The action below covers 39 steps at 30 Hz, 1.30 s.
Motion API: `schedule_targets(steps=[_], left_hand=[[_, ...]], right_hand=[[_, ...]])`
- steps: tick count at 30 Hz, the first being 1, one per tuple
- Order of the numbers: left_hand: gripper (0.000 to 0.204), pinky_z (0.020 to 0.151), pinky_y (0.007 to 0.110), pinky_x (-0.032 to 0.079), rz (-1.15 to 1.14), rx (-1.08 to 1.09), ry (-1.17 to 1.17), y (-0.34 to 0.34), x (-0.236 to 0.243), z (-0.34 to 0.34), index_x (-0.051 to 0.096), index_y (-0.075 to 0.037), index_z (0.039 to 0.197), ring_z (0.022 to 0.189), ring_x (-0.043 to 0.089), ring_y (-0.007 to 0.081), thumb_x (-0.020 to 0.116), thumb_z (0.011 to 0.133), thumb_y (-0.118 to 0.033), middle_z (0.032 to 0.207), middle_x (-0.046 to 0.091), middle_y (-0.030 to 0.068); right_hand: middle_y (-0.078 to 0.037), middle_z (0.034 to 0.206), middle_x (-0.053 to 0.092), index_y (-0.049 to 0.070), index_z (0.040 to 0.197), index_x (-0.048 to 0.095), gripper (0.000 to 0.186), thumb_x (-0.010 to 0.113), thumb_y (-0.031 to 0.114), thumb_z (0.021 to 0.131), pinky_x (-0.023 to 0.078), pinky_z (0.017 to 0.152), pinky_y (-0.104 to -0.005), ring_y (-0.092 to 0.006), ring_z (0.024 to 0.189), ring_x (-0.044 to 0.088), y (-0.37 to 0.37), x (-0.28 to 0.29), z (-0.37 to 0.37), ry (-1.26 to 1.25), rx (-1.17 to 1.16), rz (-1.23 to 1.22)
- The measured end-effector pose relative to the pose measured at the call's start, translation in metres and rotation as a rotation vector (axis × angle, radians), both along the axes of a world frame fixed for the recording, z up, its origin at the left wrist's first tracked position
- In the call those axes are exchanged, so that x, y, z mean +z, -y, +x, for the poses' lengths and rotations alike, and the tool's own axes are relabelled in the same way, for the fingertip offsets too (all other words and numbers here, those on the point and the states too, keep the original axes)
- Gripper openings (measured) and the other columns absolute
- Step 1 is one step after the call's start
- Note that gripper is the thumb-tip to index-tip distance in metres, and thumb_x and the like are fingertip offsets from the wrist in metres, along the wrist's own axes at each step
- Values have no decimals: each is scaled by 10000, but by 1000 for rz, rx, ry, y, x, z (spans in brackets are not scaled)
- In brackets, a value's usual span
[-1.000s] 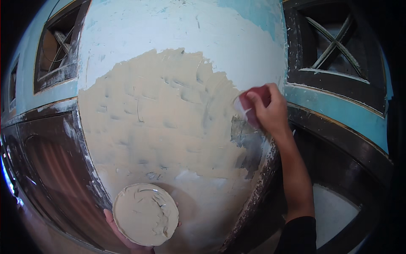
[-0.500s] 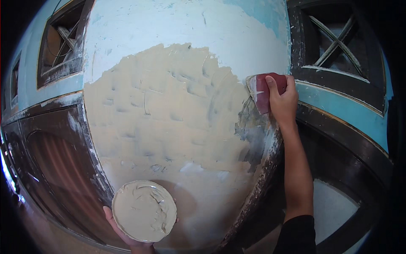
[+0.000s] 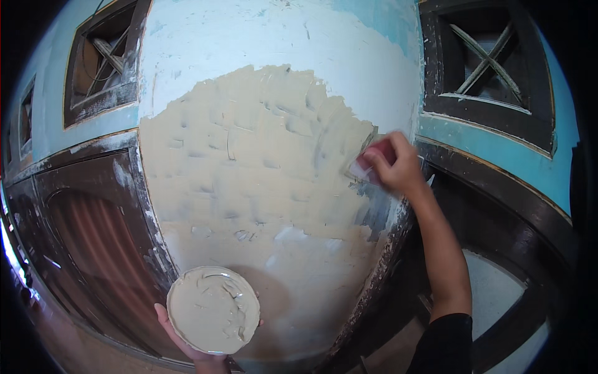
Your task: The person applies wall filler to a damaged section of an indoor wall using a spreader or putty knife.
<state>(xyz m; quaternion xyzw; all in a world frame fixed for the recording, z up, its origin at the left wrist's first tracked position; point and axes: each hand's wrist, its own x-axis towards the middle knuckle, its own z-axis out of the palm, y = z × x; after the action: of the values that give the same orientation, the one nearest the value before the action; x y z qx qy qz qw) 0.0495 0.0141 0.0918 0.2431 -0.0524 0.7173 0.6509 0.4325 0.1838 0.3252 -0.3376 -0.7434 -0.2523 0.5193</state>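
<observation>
My right hand [image 3: 398, 163] grips a dark red putty scraper [image 3: 375, 161], its pale, putty-smeared edge lying against the wall at the right border of a beige putty layer [image 3: 249, 156]. Hand and scraper are a little blurred. Just below them shows a grey, rough patch [image 3: 377, 212] of wall. At the lower left my left hand [image 3: 180, 336] holds a round tub of beige putty [image 3: 213, 310] from beneath, fingers wrapped round its side. The putty's surface is scooped and ridged on the right.
White wall with pale blue traces [image 3: 274, 37] rises above the putty. Dark wooden doors flank it, the left door [image 3: 93, 243] with a brownish curtain behind. Window frames with crossed bars [image 3: 489, 59] sit above on both sides. A chipped dark edge [image 3: 374, 280] bounds the wall at right.
My right hand has brought the scraper down and slightly left along the putty's right border, turning it. The left hand and tub stay nearly still. The view has shifted a little.
</observation>
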Motion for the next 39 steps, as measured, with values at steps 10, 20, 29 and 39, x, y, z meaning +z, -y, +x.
schedule_targets(steps=[10,20,29,39], left_hand=[[1046,788,871,492,-11,31,0,25,7,-16,386,-110,1587,1287,436,704,312,902,-897,1553,402,317],[1028,751,809,548,-49,90,-17,35,16,-18,412,-121,1571,1256,485,677,279,910,-898,1509,459,310],[1060,797,828,519,-64,94,-34,33,20,-17,395,-114,1583,1253,497,668,266,897,-910,1512,456,322],[1019,820,852,489,-30,62,-140,23,14,-16,407,-121,1573,1245,529,630,258,915,-884,1536,450,276]], right_hand=[[-208,947,674,-2,1027,636,408,831,334,903,532,801,-455,-388,869,656,-6,-1,2,-277,23,84],[-212,906,642,-8,1040,622,414,811,337,912,530,735,-469,-387,798,642,-22,7,5,-311,6,153],[-212,904,679,-13,1065,637,477,794,416,925,538,763,-453,-416,833,654,-25,28,2,-329,-207,246],[-251,976,708,-25,1094,632,523,783,448,929,549,806,-473,-456,915,685,-27,11,-5,-121,-169,178]])
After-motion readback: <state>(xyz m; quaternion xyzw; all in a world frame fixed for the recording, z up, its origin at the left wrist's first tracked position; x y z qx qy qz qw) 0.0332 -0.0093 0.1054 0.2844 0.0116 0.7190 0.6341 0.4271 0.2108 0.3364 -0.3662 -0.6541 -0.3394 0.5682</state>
